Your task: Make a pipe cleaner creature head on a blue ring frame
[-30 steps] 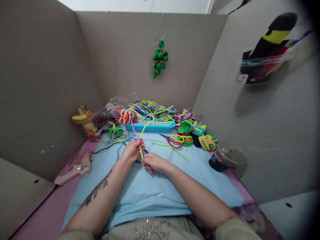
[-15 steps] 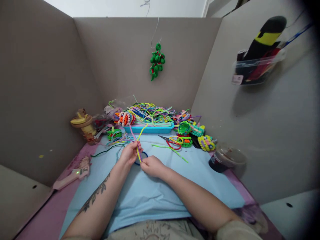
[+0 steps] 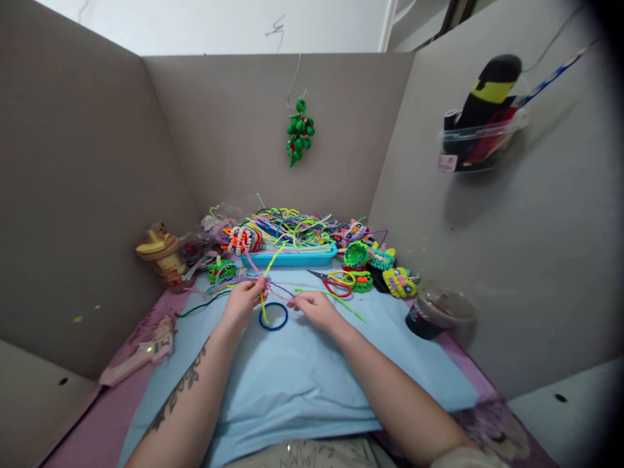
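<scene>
Head view: above the surface [image 3: 316, 370], the left hand [image 3: 246, 300] pinches crossed strands, a yellow strand [image 3: 274, 260] and a purple strand [image 3: 281, 289], near a blue ring [image 3: 286, 317]; the right hand [image 3: 313, 308] pinches the purple end. Likely twisting; another turn calls for a steady left pinch.

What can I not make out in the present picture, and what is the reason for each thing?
- Head view: how the yellow pipe cleaner meets the others; the left hand covers it.
- Head view: the gripped part of the purple pipe cleaner; the right hand hides it.
- Head view: the tray's floor; a heap of pipe cleaners covers it.
- Head view: the label's wording; too small.
- Head view: the shirt; cut by the bottom edge.
</scene>
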`<state>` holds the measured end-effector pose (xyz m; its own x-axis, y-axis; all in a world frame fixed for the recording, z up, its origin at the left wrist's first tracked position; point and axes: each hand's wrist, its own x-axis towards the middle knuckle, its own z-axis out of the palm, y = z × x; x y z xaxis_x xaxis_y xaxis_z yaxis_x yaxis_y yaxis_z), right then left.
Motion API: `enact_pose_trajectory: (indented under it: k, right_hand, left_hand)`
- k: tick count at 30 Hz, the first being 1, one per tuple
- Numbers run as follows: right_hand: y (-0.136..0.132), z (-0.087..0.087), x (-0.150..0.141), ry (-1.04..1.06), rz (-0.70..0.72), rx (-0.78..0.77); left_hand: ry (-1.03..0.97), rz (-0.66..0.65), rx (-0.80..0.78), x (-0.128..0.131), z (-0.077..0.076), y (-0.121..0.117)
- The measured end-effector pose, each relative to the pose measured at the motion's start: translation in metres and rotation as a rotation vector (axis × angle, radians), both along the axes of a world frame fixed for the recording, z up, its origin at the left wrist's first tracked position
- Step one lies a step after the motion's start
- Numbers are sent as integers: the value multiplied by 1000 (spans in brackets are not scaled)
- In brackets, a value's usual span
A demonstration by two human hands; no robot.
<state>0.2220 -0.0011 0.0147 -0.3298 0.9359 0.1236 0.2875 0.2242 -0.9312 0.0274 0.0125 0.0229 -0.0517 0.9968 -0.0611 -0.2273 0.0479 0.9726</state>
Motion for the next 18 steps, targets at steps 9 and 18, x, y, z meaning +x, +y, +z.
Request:
enact_pose_trajectory:
  k: [9,18]
  right_hand:
    - [21,0,23,322,-157,-80]
    - [17,-8,9,762,-58,-317]
  left_hand:
    - [81,-120,-38,2,5,-6]
    - [-82,-120,-3,33,5,-13]
